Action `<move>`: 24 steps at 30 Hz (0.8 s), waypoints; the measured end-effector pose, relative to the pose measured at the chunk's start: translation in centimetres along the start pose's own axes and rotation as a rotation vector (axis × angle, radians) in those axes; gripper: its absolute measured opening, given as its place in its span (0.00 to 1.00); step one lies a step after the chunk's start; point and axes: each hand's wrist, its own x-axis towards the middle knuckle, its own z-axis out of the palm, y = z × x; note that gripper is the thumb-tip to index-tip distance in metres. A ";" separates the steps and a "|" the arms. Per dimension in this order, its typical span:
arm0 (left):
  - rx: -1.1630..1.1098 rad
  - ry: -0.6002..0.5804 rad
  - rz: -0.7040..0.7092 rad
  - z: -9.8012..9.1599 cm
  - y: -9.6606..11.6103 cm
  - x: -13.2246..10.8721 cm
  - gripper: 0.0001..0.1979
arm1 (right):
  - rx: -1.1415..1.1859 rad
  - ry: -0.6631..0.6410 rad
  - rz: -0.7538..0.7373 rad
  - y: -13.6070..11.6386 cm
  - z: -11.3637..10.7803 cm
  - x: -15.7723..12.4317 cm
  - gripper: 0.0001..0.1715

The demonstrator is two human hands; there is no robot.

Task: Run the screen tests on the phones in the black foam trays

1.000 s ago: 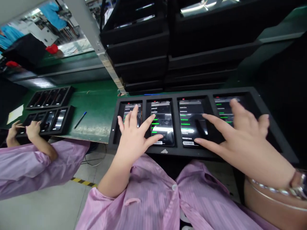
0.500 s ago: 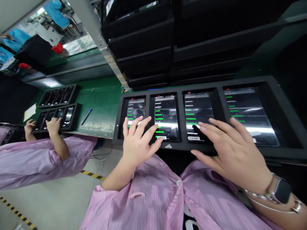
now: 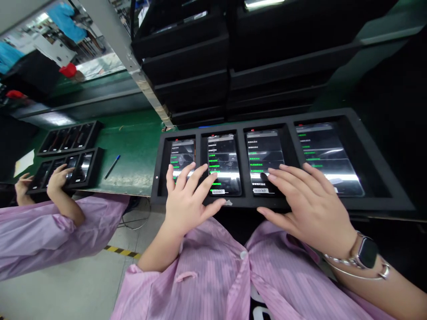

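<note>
A long black tray (image 3: 248,203) lies before me, with four-sided wells that each hold a phone showing a dark screen with white and green text lines. My left hand (image 3: 187,202) is open, fingers spread over the leftmost phone (image 3: 182,153) and the second phone (image 3: 224,155); its thumb is at the tray's front rim. My right hand (image 3: 310,206) is also open, with fingertips at the lower part of the third phone (image 3: 265,151) and the rightmost phone (image 3: 328,149). Whether the fingertips press the glass, I cannot tell. Neither hand grips anything.
Black stacked trays (image 3: 193,66) rise behind mine, beside a grey metal post (image 3: 133,62). Leftward on the green bench (image 3: 130,138) lie a pen (image 3: 112,167) and two smaller phone trays (image 3: 95,166). A co-worker's hand (image 3: 60,180) reaches over the nearer one.
The view has shifted, so the tray appears farther left. My left thumb has moved off the second phone's label to the rim. The co-worker's nearer hand has changed its pose over the phones.
</note>
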 end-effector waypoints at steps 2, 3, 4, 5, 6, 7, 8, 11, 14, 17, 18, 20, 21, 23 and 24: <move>-0.011 0.005 0.078 0.0 -0.2 -0.1 0.33 | -0.015 -0.004 -0.016 0.0 0.0 0.0 0.30; -0.014 -0.005 0.105 0.0 -0.2 -0.1 0.34 | -0.030 -0.018 -0.021 0.1 0.0 0.0 0.29; -0.016 -0.022 0.120 0.0 -0.3 -0.1 0.34 | -0.043 -0.035 -0.024 0.1 0.0 0.0 0.28; -0.018 -0.042 0.129 0.0 -0.3 -0.1 0.32 | -0.053 -0.053 -0.027 0.1 0.0 0.0 0.27; -0.021 -0.062 0.133 0.0 -0.3 -0.1 0.30 | -0.058 -0.068 -0.029 0.2 0.0 0.0 0.25; -0.023 -0.080 0.132 -0.1 -0.2 0.0 0.29 | -0.058 -0.081 -0.032 0.2 0.0 -0.1 0.24; -0.026 -0.092 0.128 -0.1 -0.2 0.0 0.27 | -0.053 -0.091 -0.036 0.2 0.0 -0.1 0.23; -0.033 -0.112 0.114 -0.2 -0.2 0.0 0.28 | -0.038 -0.103 -0.042 0.1 0.0 -0.1 0.22; -0.038 -0.119 0.109 -0.3 -0.2 -0.1 0.28 | -0.030 -0.098 -0.038 0.0 0.0 -0.1 0.22; -0.041 -0.115 0.103 -0.2 -0.2 -0.2 0.27 | -0.024 -0.089 -0.035 0.0 0.1 0.0 0.21; -0.041 -0.115 0.100 -0.2 -0.2 -0.2 0.27 | -0.023 -0.086 -0.036 0.0 0.1 0.0 0.21; -0.038 -0.116 0.095 -0.1 -0.2 -0.3 0.28 | -0.019 -0.082 -0.043 0.0 0.1 0.0 0.22; -0.037 -0.114 0.092 -0.1 -0.2 -0.4 0.28 | -0.017 -0.081 -0.047 0.0 0.1 0.0 0.22; -0.040 -0.112 0.088 -0.1 -0.2 -0.5 0.28 | -0.014 -0.075 -0.055 -0.1 0.1 0.1 0.22; -0.044 -0.114 0.086 -0.1 -0.2 -0.6 0.28 | -0.012 -0.071 -0.058 -0.1 0.1 0.1 0.22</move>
